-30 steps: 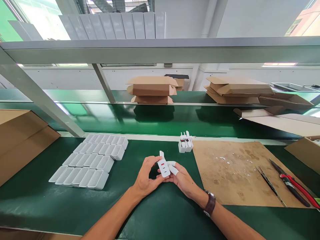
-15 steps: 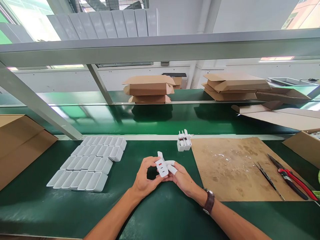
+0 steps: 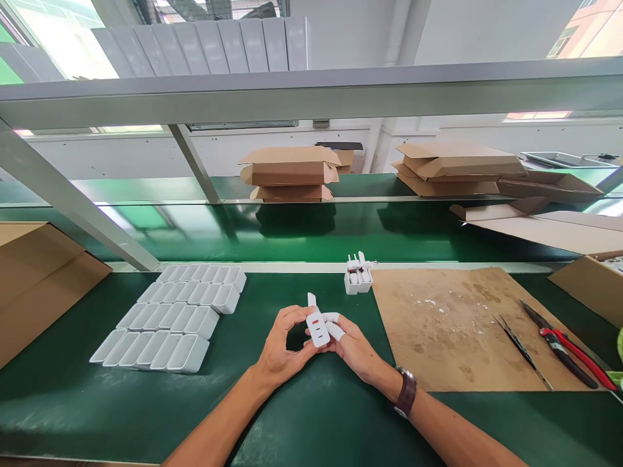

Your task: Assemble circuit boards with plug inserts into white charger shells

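Note:
A small white charger-like piece [image 3: 318,329] with port slots on its face is held between both hands, above the green table. My left hand [image 3: 285,340] grips its left side with thumb and fingers. From the right, my right hand [image 3: 351,344], with white covers on two fingertips, closes on the same piece. A white flap or part sticks up from its top. Beyond the hands stand two small white housings [image 3: 358,280] with parts inside. Rows of white open housings [image 3: 165,327] lie to the left.
A stained brown cardboard sheet [image 3: 438,331] lies right, bearing tweezers [image 3: 523,353] and red-handled cutters [image 3: 567,347]. Cardboard boxes stand at the left edge [image 3: 43,285] and right edge [image 3: 591,285]. Folded boxes [image 3: 292,170] rest beyond the green belt [image 3: 233,233]. A metal beam crosses above.
The white piece has turned slightly in my fingers and its face is a little more upright. Both hands have stayed almost in place.

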{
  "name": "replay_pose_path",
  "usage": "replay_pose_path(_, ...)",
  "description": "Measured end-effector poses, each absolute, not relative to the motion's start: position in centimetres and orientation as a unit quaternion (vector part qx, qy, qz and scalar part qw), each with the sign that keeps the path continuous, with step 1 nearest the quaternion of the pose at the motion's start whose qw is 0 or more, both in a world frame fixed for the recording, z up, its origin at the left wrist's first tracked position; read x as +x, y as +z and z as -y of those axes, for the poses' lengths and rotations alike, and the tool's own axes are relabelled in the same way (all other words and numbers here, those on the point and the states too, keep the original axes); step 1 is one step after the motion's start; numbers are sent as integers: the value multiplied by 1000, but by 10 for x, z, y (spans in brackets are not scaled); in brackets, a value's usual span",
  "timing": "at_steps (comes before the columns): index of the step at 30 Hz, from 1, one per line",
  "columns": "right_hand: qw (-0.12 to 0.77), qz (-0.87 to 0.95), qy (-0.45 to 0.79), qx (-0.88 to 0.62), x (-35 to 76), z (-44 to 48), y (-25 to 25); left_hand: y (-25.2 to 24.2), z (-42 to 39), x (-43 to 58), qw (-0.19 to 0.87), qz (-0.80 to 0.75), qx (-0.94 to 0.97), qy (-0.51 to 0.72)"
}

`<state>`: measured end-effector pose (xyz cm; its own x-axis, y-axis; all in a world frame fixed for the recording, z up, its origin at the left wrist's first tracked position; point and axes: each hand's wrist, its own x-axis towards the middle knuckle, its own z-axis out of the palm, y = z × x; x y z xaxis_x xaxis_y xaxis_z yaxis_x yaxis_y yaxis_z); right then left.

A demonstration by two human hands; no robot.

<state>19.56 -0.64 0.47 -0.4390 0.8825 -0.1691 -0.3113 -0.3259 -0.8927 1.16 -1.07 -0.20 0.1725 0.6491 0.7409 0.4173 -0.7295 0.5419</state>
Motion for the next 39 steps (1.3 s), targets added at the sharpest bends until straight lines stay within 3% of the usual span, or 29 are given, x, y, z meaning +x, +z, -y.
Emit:
replay_pose_path(7, 410, 430, 726, -345, 196, 6, 3, -6, 12, 9, 134, -377, 757, 517)
replay_pose_path(17, 441, 431, 707, -346, 194, 6, 2, 3, 7, 7, 79, -348, 780, 514)
replay_pose_path(27, 547, 520, 556, -349, 201, 4, 12, -13, -2, -5, 173, -533, 695, 451)
replay_pose_path(33, 668, 489, 353, -436, 236, -35, 21, -10, -6, -6, 271, -588, 620, 443)
replay_pose_path(39, 651, 451, 336, -510, 264, -73, 1, 7, -37, 15, 303, -575, 638, 412)
